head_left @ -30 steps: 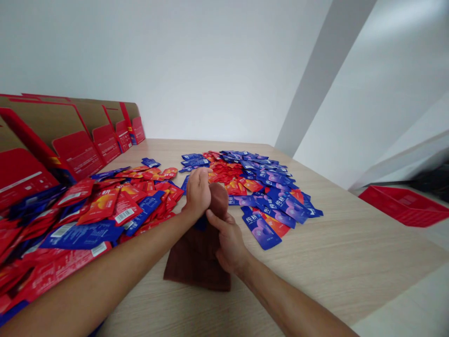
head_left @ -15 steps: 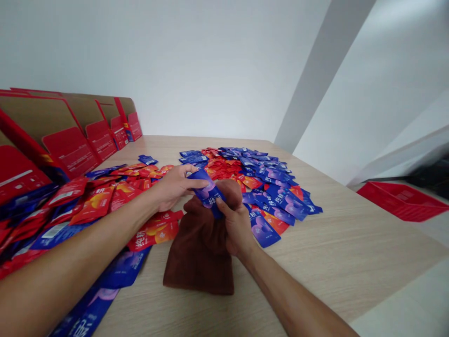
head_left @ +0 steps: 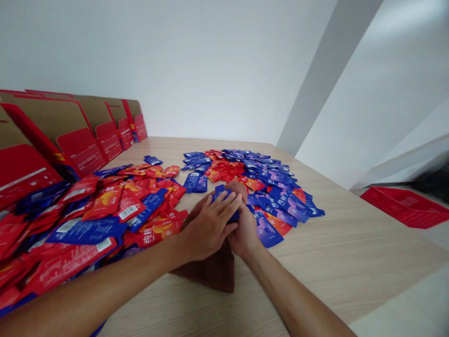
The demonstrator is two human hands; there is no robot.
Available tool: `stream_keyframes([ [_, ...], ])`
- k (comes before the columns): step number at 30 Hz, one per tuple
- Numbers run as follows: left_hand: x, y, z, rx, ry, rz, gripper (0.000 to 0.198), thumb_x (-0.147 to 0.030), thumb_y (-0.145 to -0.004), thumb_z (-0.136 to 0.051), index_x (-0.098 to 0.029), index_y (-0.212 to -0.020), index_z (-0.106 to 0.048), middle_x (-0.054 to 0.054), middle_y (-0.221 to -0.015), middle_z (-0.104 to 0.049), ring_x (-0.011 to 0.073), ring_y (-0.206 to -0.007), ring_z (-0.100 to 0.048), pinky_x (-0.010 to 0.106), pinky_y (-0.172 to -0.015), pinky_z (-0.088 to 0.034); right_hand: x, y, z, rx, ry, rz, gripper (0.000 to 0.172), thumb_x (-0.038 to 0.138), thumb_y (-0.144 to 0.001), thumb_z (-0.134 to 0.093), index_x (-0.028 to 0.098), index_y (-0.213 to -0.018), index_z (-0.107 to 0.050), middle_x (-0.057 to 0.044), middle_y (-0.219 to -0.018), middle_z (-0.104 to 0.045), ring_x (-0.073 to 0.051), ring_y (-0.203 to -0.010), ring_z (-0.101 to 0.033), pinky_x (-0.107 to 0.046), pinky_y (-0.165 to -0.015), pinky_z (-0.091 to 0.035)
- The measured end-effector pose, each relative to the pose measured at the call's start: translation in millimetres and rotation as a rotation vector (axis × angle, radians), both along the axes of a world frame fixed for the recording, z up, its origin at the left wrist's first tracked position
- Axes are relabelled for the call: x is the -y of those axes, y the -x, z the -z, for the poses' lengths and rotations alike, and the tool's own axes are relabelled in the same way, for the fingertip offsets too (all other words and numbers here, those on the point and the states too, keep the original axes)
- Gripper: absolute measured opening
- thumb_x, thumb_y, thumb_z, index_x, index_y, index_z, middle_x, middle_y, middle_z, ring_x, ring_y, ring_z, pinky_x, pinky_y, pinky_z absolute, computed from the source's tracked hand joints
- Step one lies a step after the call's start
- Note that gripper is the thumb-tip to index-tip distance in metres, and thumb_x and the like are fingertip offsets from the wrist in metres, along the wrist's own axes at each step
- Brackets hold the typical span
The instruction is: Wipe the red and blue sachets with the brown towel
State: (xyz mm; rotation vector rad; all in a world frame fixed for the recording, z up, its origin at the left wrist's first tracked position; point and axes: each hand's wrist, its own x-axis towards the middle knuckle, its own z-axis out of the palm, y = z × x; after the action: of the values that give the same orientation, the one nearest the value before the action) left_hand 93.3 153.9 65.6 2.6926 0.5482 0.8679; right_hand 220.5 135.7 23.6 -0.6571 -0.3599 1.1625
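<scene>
My left hand [head_left: 206,229] lies flat with its fingers stretched over a small blue pouch [head_left: 219,189], most of which it covers. Under and beside it, my right hand [head_left: 246,232] is closed around a brown cloth [head_left: 213,270], with the pouch against the cloth; its fingers are mostly hidden. The lower end of the cloth hangs down to the wooden table. Two blue pouches [head_left: 195,182] lie just beyond my hands.
A heap of red and blue pouches [head_left: 105,201] covers the table [head_left: 336,243] on the left. Another pile of blue and red pouches [head_left: 277,180] lies at centre right. Open red cartons [head_left: 82,150] stand along the left, and a red box [head_left: 403,206] is at far right.
My left hand has gone from pinching the pouch's upper end to lying flat over it. The pouch and cloth are now largely covered. The view has shifted slightly.
</scene>
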Motion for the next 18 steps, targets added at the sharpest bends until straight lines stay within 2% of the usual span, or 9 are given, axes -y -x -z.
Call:
stream_keyframes([
  [2,5,-4,12.8,-0.112,-0.015,-0.005,0.06,-0.033,-0.117,-0.04,-0.021,-0.175,-0.029,0.016,-0.182,-0.032,0.0381,-0.172,-0.021,0.074,-0.134,-0.022,5,2,-7.8,-0.045,0.058,-0.05,0.027,0.041,-0.096,-0.075,0.024,-0.116,-0.082,-0.003,-0.115,-0.087,-0.022,-0.124,-0.079,-0.035,-0.111,-0.063],
  [3,3,-4,15.4,-0.13,-0.027,-0.021,0.061,-0.035,-0.118,-0.039,-0.023,-0.177,-0.026,0.015,-0.183,-0.028,0.038,-0.173,-0.017,0.076,-0.134,-0.019,8,4,-12.2,-0.068,0.082,-0.074,0.027,0.04,-0.096,-0.074,0.025,-0.117,-0.082,-0.003,-0.116,-0.087,-0.023,-0.126,-0.078,-0.035,-0.11,-0.063],
  [6,-12,-2,11.5,-0.059,-0.078,-0.059,0.057,-0.041,-0.119,-0.037,-0.025,-0.173,-0.036,0.015,-0.184,-0.027,0.0378,-0.174,-0.013,0.074,-0.135,-0.019,15,8,-24.6,-0.134,0.117,-0.15,0.03,0.039,-0.098,-0.073,0.026,-0.123,-0.081,-0.003,-0.117,-0.087,-0.025,-0.129,-0.077,-0.039,-0.107,-0.065],
  [8,-28,2,4.5,0.048,-0.081,-0.088,0.054,-0.044,-0.119,-0.037,-0.02,-0.164,-0.05,0.018,-0.18,-0.037,0.0377,-0.172,-0.02,0.067,-0.136,-0.026,19,12,-29.4,-0.146,0.122,-0.196,0.033,0.042,-0.098,-0.075,0.026,-0.127,-0.08,-0.004,-0.118,-0.087,-0.028,-0.126,-0.079,-0.044,-0.104,-0.067],
  [10,-42,7,-3.1,0.129,-0.056,-0.123,0.051,-0.049,-0.118,-0.037,-0.017,-0.148,-0.064,0.019,-0.165,-0.057,0.0349,-0.164,-0.041,0.055,-0.134,-0.037,23,15,-30.9,-0.129,0.137,-0.236,0.035,0.044,-0.098,-0.076,0.026,-0.127,-0.078,-0.005,-0.118,-0.087,-0.03,-0.122,-0.081,-0.048,-0.102,-0.067],
  [12,-55,13,-11.3,0.161,-0.033,-0.173,0.048,-0.053,-0.117,-0.039,-0.018,-0.133,-0.069,0.016,-0.147,-0.071,0.0306,-0.146,-0.062,0.046,-0.126,-0.048,26,18,-30.6,-0.104,0.157,-0.259,0.035,0.045,-0.097,-0.077,0.026,-0.126,-0.078,-0.006,-0.117,-0.087,-0.03,-0.121,-0.081,-0.049,-0.102,-0.067],
  [13,-61,18,-16.2,0.16,-0.029,-0.198,0.046,-0.054,-0.116,-0.041,-0.019,-0.128,-0.069,0.015,-0.141,-0.074,0.029,-0.14,-0.067,0.043,-0.122,-0.052,27,20,-30.4,-0.097,0.164,-0.27,0.034,0.045,-0.097,-0.078,0.026,-0.125,-0.078,-0.005,-0.117,-0.087,-0.03,-0.122,-0.081,-0.049,-0.103,-0.066],
  [16,-84,38,-36.1,0.117,-0.048,-0.28,0.039,-0.054,-0.111,-0.049,-0.021,-0.121,-0.067,0.013,-0.142,-0.073,0.0289,-0.139,-0.067,0.042,-0.121,-0.051,29,23,-31.5,-0.092,0.16,-0.28,0.034,0.044,-0.094,-0.082,0.026,-0.123,-0.078,-0.006,-0.119,-0.087,-0.03,-0.126,-0.079,-0.048,-0.105,-0.066],
  [18,-108,58,-52.5,0.057,-0.074,-0.358,0.033,-0.05,-0.109,-0.052,-0.021,-0.117,-0.066,0.014,-0.144,-0.071,0.0307,-0.142,-0.064,0.045,-0.124,-0.047,29,23,-33.3,-0.091,0.169,-0.267,0.035,0.043,-0.092,-0.084,0.025,-0.122,-0.079,-0.006,-0.118,-0.087,-0.03,-0.127,-0.079,-0.047,-0.105,-0.066],
])
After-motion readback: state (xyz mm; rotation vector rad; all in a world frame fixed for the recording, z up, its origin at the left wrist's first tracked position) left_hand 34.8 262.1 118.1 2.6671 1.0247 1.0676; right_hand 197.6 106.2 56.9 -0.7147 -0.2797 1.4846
